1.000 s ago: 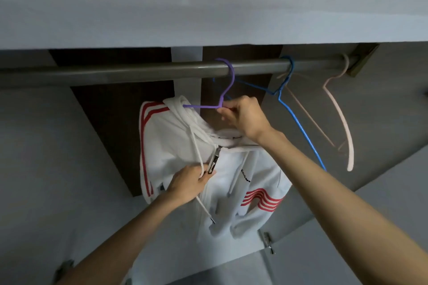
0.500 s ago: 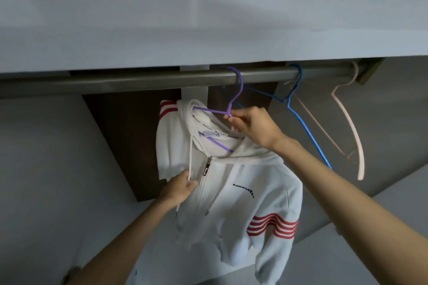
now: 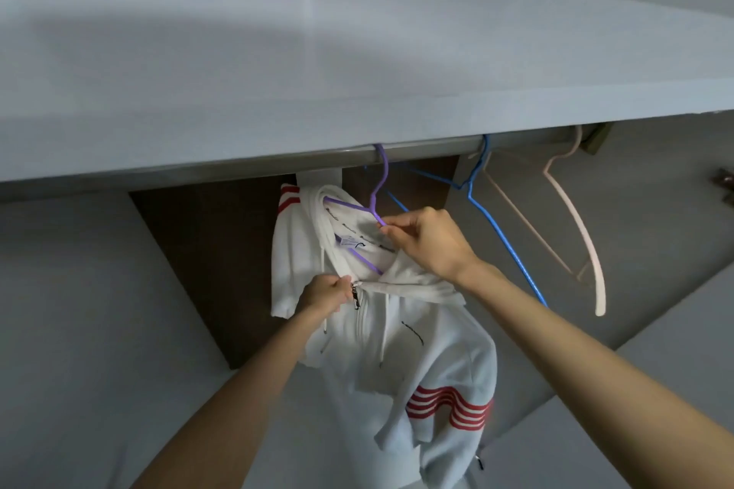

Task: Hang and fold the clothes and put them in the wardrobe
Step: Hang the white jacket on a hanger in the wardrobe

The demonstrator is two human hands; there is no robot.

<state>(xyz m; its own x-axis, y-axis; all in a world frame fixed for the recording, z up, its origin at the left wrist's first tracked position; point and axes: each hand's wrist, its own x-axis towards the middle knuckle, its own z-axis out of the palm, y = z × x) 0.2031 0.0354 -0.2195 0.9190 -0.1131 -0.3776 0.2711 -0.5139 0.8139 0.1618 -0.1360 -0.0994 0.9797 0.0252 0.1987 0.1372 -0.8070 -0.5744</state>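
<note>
hanging from the rail (image 3: 437,149), purple hanger (image 3: 379,187) carries white hoodie (image 3: 417,349); left hand (image 3: 323,296) pinches its zipper (image 3: 354,296), right hand (image 3: 431,242) pinches the hanger.

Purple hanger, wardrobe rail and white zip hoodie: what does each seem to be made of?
The purple hanger looks like thin wire with a smooth coloured coating: slender, bent into a hook. The wardrobe rail appears to be metal tube, grey with a dull sheen along its length. The white zip hoodie with red stripes looks like soft knitted cotton-type fleece: matte, thick folds, ribbed hem; the exact fibre cannot be told.
</note>
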